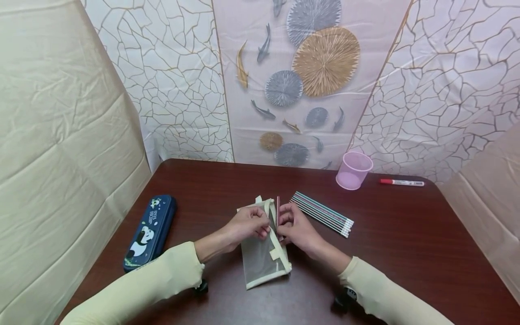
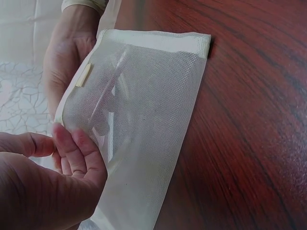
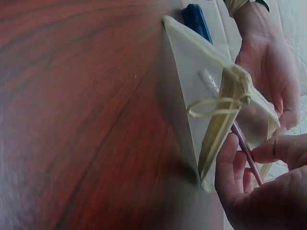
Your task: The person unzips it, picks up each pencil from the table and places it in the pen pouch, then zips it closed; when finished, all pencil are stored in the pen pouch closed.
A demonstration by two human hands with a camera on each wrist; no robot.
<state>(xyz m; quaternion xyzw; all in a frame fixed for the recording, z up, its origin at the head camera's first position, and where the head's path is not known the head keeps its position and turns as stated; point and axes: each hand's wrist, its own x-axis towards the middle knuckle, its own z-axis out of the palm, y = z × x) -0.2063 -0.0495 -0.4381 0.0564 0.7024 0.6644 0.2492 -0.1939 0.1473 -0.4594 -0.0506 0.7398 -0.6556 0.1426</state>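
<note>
A see-through mesh zip pouch (image 1: 260,264) with cream edging lies tilted in the middle of the table, its mouth parted. At the rim of that mouth, my left hand (image 1: 247,224) pinches the edging between thumb and fingers. My right hand (image 1: 299,229) holds a reddish pencil (image 1: 278,208) at the opening. In the right wrist view the pencil (image 3: 245,149) runs past the zip edge, its pale end showing inside the pouch (image 3: 189,79). The left wrist view shows the mesh side of the pouch (image 2: 158,100), with blurry shapes behind it.
Several striped pencils (image 1: 321,213) with white ends lie side by side right of the pouch. A dark blue panda pencil case (image 1: 150,232) rests at the left. Near the back stand a pink cup (image 1: 354,171) and, lying beside it, a red-capped marker (image 1: 403,183).
</note>
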